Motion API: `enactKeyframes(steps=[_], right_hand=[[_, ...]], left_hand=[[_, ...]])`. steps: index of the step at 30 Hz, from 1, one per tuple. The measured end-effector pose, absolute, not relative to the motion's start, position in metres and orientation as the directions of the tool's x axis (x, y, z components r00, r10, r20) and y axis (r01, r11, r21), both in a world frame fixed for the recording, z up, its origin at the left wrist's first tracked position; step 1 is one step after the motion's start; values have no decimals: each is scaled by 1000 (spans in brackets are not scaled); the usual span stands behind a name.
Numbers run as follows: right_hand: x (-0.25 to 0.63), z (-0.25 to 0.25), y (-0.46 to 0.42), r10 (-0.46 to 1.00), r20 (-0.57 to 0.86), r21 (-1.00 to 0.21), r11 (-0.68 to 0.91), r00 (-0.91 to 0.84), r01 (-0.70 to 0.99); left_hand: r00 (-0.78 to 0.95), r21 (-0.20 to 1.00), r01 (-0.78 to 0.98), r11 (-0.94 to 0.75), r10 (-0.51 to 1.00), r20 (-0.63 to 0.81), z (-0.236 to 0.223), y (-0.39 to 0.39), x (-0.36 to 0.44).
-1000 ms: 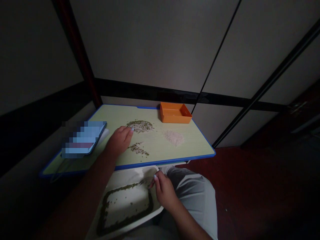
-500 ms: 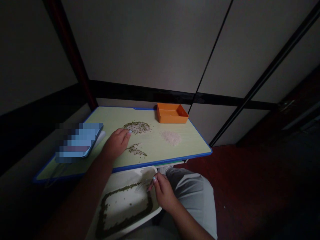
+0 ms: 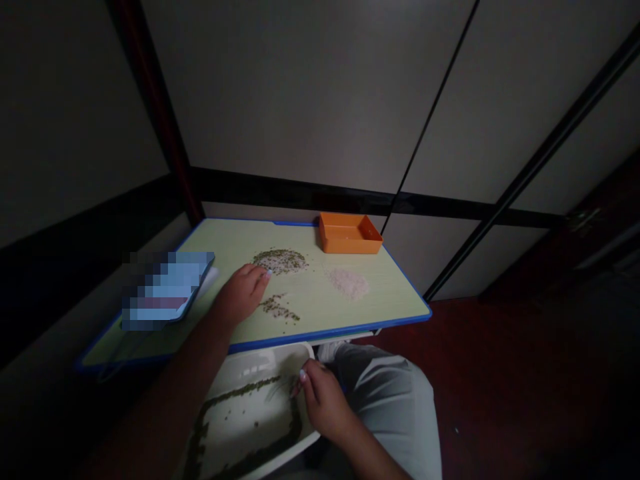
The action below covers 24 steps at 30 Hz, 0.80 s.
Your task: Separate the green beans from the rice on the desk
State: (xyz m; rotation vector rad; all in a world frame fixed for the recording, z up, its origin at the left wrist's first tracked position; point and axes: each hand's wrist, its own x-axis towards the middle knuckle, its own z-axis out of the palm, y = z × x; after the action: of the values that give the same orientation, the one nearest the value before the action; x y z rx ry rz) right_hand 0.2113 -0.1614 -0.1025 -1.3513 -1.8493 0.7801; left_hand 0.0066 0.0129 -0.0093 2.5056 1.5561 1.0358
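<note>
My left hand rests on the pale tabletop, fingers curled and pressed together. Its fingertips are at the near edge of a mixed pile of green beans and pale grains; whether they hold anything is hidden. A smaller scatter of the same mix lies just right of the wrist. Over the right side of a white basin, my right hand is closed in a pinch. Thin blurred streaks show beside its fingertips, too unclear to name. Green beans line the basin's bottom edges.
An orange open box stands at the table's back right. In front of it is a pile of pale grains. A blurred-out tablet-like device leans at the left. A wall panel rises behind the table.
The camera view shifts slightly between frames. My right hand has dipped a little lower over the basin. My left hand stays by the mixed pile, and the piles look the same.
</note>
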Motion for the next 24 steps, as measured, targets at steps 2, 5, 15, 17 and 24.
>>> enactKeyframes(steps=[2,5,15,17,24], right_hand=[[211,-106,-162,959,196,-796,277,-204,538],[212,-111,-162,958,209,-790,283,-195,543],[214,-108,-159,958,209,-808,282,-196,517],[214,-109,-159,955,213,-801,291,-206,524],[218,-108,-158,955,217,-775,295,-202,559]], left_hand=[[286,342,792,-505,803,523,-9,13,7],[279,344,795,-501,804,525,-10,14,6],[249,304,845,-440,827,503,-12,19,5],[251,300,847,-439,828,502,-12,19,5],[251,304,840,-450,817,519,-12,19,6]])
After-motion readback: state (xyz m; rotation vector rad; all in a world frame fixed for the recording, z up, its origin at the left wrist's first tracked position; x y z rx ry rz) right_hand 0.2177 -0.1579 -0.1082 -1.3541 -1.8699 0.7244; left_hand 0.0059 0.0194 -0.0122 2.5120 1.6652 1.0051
